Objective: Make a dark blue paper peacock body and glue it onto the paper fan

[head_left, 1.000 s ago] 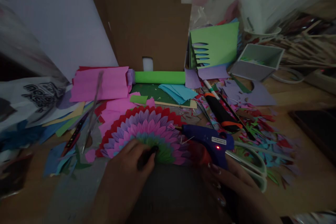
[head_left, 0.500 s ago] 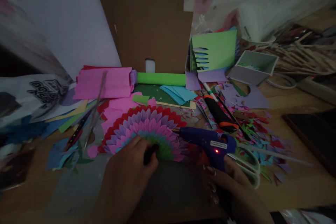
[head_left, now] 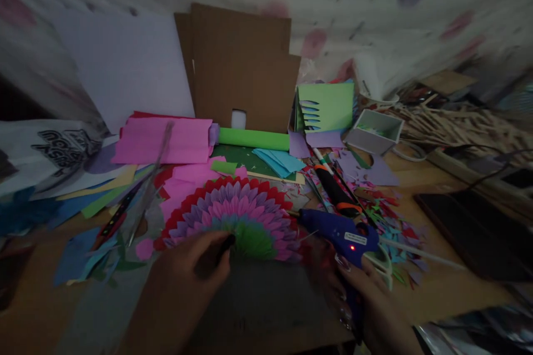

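Observation:
A half-round paper fan [head_left: 233,213] of red, purple, pink and green petals lies in front of me on a dark sheet [head_left: 266,299]. My left hand [head_left: 195,263] rests at the fan's lower left edge, fingers curled with the thumb pressing on the green centre. My right hand [head_left: 366,294] grips a blue glue gun [head_left: 339,233] whose red light is on. The gun's nozzle points left and sits at the fan's right edge.
Pink crepe paper [head_left: 164,138], a green roll [head_left: 254,137], blue sheets [head_left: 278,160], brown cardboard [head_left: 245,66], a folded green card [head_left: 327,106] and a small white box [head_left: 375,130] crowd the back. Scissors [head_left: 385,263], a black-and-orange knife [head_left: 335,191] and paper scraps [head_left: 391,216] lie right.
The view has tilted up and shifted, so the table sits lower in frame. The glue gun has stayed by the fan's right edge. My left hand has slid slightly left along the fan's base.

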Tool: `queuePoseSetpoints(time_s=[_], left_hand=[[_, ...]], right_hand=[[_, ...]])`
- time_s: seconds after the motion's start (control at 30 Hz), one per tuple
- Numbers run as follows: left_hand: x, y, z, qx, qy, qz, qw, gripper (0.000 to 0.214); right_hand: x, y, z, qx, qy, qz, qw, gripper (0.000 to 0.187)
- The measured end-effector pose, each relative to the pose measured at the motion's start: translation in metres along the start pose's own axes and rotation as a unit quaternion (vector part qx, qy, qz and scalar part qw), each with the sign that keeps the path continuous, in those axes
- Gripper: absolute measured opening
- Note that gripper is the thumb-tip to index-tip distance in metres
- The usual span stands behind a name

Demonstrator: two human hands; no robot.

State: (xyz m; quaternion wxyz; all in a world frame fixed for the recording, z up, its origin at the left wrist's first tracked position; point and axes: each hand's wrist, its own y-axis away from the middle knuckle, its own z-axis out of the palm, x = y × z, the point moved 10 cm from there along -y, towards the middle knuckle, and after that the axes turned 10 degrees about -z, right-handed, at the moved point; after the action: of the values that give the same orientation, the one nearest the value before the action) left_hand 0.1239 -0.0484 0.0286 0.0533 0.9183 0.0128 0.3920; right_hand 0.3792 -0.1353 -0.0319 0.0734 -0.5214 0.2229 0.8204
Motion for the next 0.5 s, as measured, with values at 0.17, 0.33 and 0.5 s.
queuePoseSetpoints(time_s=[0.17,0.33,0.5], left_hand=[[-0.019,0.021,-0.014,0.043,-0.050,-0.003,0.998,0.031],[-0.050,0.040,-0.010,-0.016,-0.119,-0.036,0.992,0.035],[-0.014,0.045,-0.017,0.044,-0.097,0.098,0.989,0.015]], right_hand=[[-0.004,0.006,0.001,-0.029,0.046,-0.007,0.999,0.056],[-0.015,0.007,-0.003,-0.030,0.139,-0.060,0.988,0.058],[-0.022,0.011,0.009,-0.057,0.152,-0.078,0.984,0.060]])
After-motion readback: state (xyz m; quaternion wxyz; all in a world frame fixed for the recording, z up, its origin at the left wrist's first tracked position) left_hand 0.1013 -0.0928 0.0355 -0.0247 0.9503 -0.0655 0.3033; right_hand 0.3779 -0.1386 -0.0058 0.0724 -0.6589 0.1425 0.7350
